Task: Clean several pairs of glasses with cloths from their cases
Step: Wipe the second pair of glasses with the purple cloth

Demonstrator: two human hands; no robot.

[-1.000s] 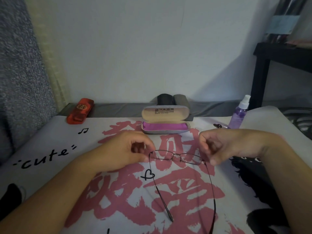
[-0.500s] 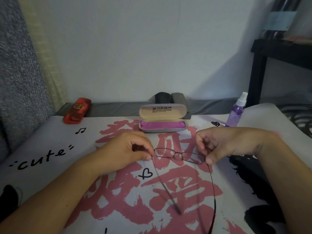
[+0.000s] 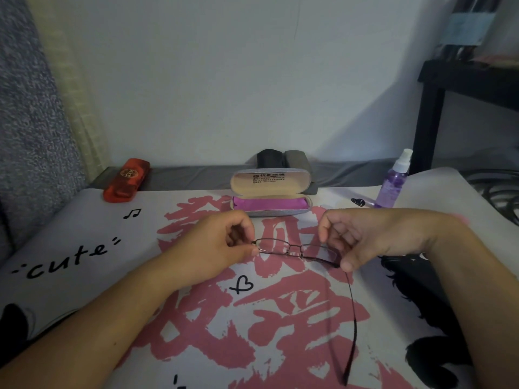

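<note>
A printed mat (image 3: 84, 248) before a pale wall is used as the work surface. The glasses (image 3: 295, 249) are pinched at each end by the left hand (image 3: 219, 245) and right hand (image 3: 354, 240), above the mat. The cloth (image 3: 269, 204) lies in the open case (image 3: 271, 192); wiping seems not yet begun. Free room is left near the front, while the bottle (image 3: 393, 183) stands close on the right.

The printed cloth (image 3: 84, 237) covering the surface carried the word "cute" in black handwriting-style letters, set between small dashes, alongside a black music note, a black heart outline and large pink brush-style characters too broken up to read. Dark Chinese characters lined the inside lid of the open glasses case (image 3: 271, 182), illegible. The red case (image 3: 126, 181) bore a round gold emblem, unreadable.
</note>
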